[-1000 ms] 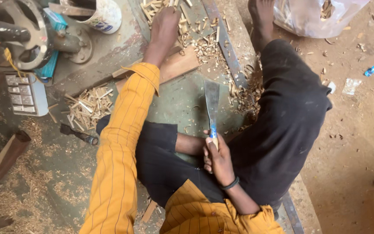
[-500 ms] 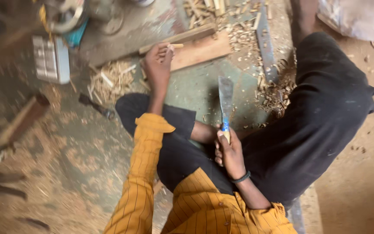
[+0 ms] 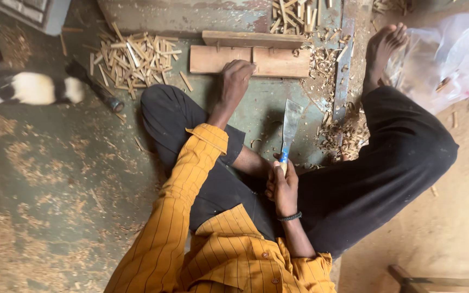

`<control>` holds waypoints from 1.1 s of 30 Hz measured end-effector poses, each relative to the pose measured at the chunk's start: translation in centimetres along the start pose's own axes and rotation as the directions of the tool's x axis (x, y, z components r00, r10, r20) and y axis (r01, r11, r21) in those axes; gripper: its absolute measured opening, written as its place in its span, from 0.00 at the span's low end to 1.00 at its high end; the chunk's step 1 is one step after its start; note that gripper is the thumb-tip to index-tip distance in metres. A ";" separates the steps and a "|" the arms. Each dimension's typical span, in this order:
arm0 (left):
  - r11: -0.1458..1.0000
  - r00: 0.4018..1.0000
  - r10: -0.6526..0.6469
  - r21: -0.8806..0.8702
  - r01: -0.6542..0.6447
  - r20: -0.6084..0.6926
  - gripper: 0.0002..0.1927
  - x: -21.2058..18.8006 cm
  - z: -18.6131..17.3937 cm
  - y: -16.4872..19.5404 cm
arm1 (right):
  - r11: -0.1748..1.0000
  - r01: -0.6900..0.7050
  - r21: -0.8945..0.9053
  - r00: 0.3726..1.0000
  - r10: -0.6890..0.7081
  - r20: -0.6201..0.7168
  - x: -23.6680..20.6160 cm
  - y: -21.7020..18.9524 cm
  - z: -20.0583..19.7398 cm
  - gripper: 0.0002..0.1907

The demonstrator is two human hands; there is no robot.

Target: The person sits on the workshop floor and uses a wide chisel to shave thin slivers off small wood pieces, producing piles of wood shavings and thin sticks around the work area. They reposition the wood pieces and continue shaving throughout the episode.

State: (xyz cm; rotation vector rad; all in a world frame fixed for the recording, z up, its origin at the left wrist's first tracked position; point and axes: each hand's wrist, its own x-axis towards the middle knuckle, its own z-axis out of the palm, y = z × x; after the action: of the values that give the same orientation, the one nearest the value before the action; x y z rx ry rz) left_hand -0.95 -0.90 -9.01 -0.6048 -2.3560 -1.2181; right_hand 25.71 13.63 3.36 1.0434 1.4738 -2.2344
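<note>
Sitting on the green-painted floor (image 3: pixel 55 179) with legs spread, a person in a yellow striped shirt has one tool and one block in hand. One flat, rectangular block of pale wood (image 3: pixel 278 61) lies on the floor just ahead of the knees, its long axis running left to right across the view. The left hand (image 3: pixel 235 81) rests on top of it near the middle, fingers curled over the far edge, pressing rather than lifting. One narrower wooden batten (image 3: pixel 253 38) lies just behind the block, parallel to it and touching or nearly so.

The right hand (image 3: pixel 282 187), a dark band at its wrist, has its grip clenched round the blue handle of one broad steel blade (image 3: pixel 291 125). That blade stands between the legs, its long axis nearly upright in the view, tip pointing away from the body toward the block's right half but well short of it.

Two heaps of split wooden sticks show: one (image 3: pixel 131 57) left of the block, another (image 3: pixel 294 11) beyond the batten. Curled wood shavings (image 3: pixel 343 133) lie by the right leg, and one clear plastic bag (image 3: pixel 446 59) sits beside the bare foot.
</note>
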 end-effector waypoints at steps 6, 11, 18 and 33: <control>1.000 1.000 -0.018 0.001 0.018 -0.011 0.08 0.3 -0.4 -1.2 | 0.994 0.084 -0.073 0.996 -0.084 0.012 0.4 0.8 0.7 0.20; 0.993 0.993 -0.119 -0.020 0.119 -0.015 0.08 0.2 -0.8 -0.9 | 0.853 0.320 -0.413 0.941 -0.338 0.030 1.9 0.6 2.7 0.31; 0.962 0.956 -0.270 -0.058 0.265 -0.113 0.15 -0.7 -4.3 1.5 | 0.679 0.321 -0.661 0.929 -0.363 0.078 5.2 -0.7 6.5 0.29; 0.978 0.943 -0.195 -0.020 0.208 0.270 0.17 -5.0 -3.7 3.6 | 0.808 0.168 -0.566 0.982 -0.188 0.022 7.7 -0.4 8.3 0.27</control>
State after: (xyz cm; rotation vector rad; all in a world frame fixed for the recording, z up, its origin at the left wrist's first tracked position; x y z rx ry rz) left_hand 5.75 -3.02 -7.47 -0.5861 -2.6756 -1.3587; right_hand 16.57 7.72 0.23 0.7696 2.1431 -1.6880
